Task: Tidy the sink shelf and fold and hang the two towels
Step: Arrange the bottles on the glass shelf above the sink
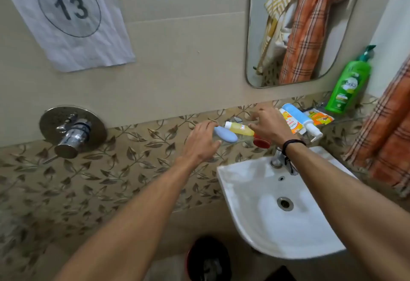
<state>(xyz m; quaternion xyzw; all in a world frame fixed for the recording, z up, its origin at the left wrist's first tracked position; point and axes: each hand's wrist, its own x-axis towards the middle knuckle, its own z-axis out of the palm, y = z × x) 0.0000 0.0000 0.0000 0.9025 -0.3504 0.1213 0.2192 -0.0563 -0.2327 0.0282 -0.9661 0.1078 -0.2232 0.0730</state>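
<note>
head view: only view given
left hand [200, 142]: fingers loosely spread, thumb low, at the left end of the blue oval case [226, 134]; can't tell whether it is touching; nothing gripped
right hand [269, 125]: fingers splayed over the shelf, thumb by the yellow bottle [240, 129]; holds nothing
glass shelf [348, 119]: above the sink [255, 214], cluttered; case, bottle, red item [261, 143], spray tube [297, 115] and sachets [319, 117] lie flat, green pump bottle [348, 85] stands at the right end
handling: probably small, light, smooth plastic; round ones may roll on the glass; pinch across mid-body and set upright
orange checked towel [386, 129]: hangs bunched at right; soft, limp; take by the corners
</note>
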